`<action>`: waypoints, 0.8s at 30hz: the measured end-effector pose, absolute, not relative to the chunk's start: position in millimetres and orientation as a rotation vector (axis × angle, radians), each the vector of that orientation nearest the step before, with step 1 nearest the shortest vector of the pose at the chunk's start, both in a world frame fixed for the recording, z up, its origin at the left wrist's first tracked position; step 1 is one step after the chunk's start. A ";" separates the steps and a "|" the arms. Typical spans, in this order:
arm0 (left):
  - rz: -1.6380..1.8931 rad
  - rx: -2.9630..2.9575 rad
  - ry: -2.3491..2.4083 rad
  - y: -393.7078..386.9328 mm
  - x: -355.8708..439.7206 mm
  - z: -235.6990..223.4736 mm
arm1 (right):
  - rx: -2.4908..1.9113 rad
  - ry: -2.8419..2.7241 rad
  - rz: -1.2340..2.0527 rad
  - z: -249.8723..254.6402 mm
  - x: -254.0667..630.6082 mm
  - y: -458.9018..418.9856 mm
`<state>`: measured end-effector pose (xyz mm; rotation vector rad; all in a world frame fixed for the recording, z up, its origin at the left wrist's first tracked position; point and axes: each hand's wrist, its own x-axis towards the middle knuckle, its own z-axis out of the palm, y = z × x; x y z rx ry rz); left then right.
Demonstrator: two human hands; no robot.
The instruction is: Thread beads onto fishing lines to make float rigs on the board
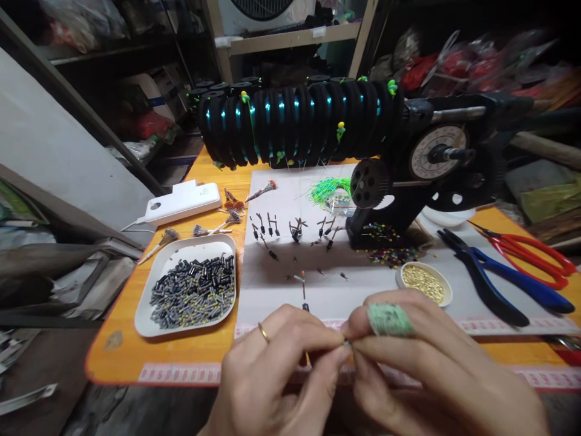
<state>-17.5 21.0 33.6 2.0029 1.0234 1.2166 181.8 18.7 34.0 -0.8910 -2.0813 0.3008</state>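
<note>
My left hand [279, 366], with a gold ring on one finger, and my right hand [422, 357], with green wrap round a finger, meet at the table's front edge. Their fingertips are pinched together around a tiny piece, mostly hidden, whose kind I cannot make out. Just beyond them a thin stick with an orange tip and black end [304, 290] lies on the white sheet [276, 290]. Further back are several small black-ended sticks [297, 230]. To the right of centre, a small dish [449, 295] holds gold-coloured bits [423, 283].
A white tray [144, 315] of small black and grey cylinders stands left, near a white power bank [181, 204] and small brushes [161, 242]. Blue-handled pliers [512, 275] and red-handled scissors [535, 254] lie right. A black geared machine [299, 124] spans the back, above coloured-head pins [385, 254].
</note>
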 end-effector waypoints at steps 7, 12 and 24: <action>1.155 2.328 0.966 20.4 -25.3 33.3 | -0.928 -2.059 0.545 43.8 182.6 27.9; 1.246 2.175 0.977 20.0 -16.0 27.1 | -0.866 -2.134 0.457 45.0 179.4 29.4; 1.054 0.756 0.866 20.3 -2.6 41.7 | -0.801 -2.157 0.333 38.7 175.3 32.3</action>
